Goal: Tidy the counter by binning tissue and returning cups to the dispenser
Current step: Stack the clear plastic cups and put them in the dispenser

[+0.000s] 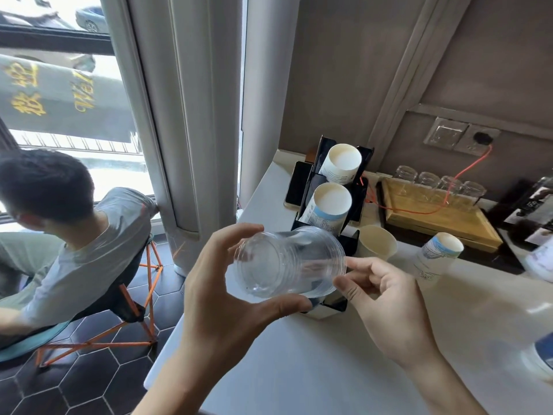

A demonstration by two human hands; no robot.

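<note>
Above the near edge of the desk (329, 354) our left hand (227, 298) clamps a stack of clear cups (287, 262), thumb under the lower wall and fingers curled over the top. We hold the stack on its side, its base turned toward us and its rims pointing away to the right. Our right hand (386, 304) sits just beside those rims, fingertips touching the outermost lip in a light pinch, the remaining fingers loosely curled.

Right behind the stack stands the black dispenser (350, 238), a slanted rack with two rows of paper cups (329, 205) lying in it, their white bases facing us; the upper row (342, 161) sits behind the lower one. A dark phone (294, 187) leans against the dispenser's left side.

To the right of the dispenser a cream paper cup (377, 242) stands upright on the desk, mouth up. Further right a stack of printed paper cups (437, 256) stands upside down. Behind these, a wooden tray (443, 217) carries a row of glass jars (440, 184), and an orange cable (466, 169) runs across it to a wall socket (478, 139).

Left of the desk, a seated person (74, 232) faces the window on an orange-framed chair (131, 319).
</note>
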